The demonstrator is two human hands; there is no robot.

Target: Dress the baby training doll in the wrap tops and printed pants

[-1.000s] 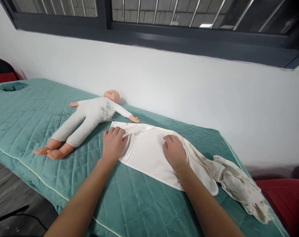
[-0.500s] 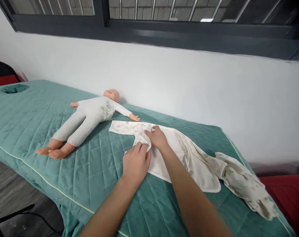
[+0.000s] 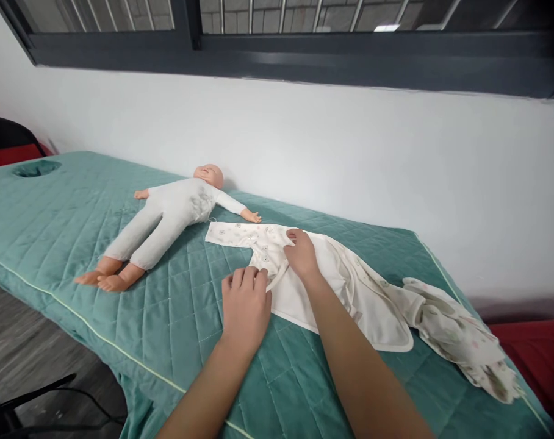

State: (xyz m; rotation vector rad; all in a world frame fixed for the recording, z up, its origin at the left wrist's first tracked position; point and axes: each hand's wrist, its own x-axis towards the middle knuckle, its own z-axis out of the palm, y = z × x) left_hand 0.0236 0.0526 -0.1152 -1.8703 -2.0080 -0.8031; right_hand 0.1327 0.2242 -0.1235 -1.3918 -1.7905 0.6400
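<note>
A cream baby top [image 3: 299,299] with small prints lies spread on the green quilted bed cover [image 3: 190,317], one sleeve stretched out to the left. My left hand [image 3: 247,305] is closed on the garment's near edge, fingers curled over the fabric. Higher up, my right hand [image 3: 302,253] pinches the cloth near its upper edge. A baby doll [image 3: 180,207] in a white cloth body lies on its back left of the garment, its outstretched hand just above the sleeve.
A crumpled printed cloth [image 3: 464,341] lies at the bed's right end. Behind the bed stands a white wall [image 3: 350,152] under a dark window frame [image 3: 304,58]. Red seats show at both ends, and a black cable [image 3: 85,396] hangs at lower left.
My left hand has moved slightly left and down, and my right hand slightly right, so they are further apart. The fabric between them lies flatter and more opened out.
</note>
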